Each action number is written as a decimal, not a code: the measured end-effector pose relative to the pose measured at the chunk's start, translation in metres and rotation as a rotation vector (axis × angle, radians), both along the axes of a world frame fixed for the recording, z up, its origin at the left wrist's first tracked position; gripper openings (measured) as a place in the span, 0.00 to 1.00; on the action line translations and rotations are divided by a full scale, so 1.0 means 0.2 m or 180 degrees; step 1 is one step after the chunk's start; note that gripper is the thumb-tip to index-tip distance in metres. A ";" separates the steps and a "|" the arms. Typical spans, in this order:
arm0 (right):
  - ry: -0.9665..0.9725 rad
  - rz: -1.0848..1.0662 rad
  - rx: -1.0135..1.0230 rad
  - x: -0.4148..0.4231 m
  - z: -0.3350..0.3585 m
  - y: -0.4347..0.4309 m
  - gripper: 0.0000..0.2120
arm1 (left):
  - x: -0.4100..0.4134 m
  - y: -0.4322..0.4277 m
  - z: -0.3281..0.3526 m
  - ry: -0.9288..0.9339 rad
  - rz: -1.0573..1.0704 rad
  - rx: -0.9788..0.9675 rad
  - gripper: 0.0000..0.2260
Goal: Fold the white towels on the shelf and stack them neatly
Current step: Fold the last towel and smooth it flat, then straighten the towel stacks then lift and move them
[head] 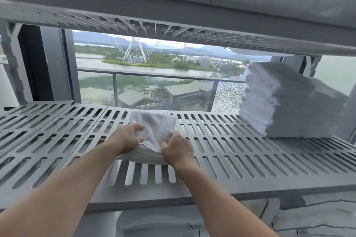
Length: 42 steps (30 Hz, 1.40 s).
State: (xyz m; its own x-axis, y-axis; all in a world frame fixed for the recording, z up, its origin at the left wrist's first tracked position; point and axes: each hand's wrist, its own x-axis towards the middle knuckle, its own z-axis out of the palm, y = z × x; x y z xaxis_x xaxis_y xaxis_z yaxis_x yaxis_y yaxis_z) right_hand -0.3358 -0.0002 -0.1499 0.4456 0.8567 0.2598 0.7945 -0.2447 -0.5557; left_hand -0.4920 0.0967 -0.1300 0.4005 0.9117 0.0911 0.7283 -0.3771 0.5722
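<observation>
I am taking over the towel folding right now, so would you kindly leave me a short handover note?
Left hand pinches the top towel; right hand grips the small pile at its near edge.
That pile sits in the middle of the shelf; the tall stack stands at its right end.
Done: several towels folded and piled.
Left, probably: smooth the top towel and square the pile.

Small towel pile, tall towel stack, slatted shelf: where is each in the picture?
small towel pile (156, 123), head view, the top towel's upper surface.
tall towel stack (298, 113), head view, its shaded side face.
slatted shelf (50, 140), head view, bare slats at left.
</observation>
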 end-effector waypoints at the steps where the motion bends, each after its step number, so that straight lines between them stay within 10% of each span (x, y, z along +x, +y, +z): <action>1: 0.0045 -0.0021 0.0126 0.02 0.01 -0.02 0.18 | 0.02 -0.02 0.01 -0.0136 -0.0027 0.0012 0.20; 25: 0.0020 -0.1583 0.2044 1.35 0.23 -1.17 0.12 | 1.66 -1.12 0.28 -0.1794 -0.1158 0.1516 0.19; 42: -0.0165 -0.2121 0.2422 2.48 0.59 -1.08 0.10 | 2.85 -0.93 0.60 -0.2193 -0.1561 0.1538 0.18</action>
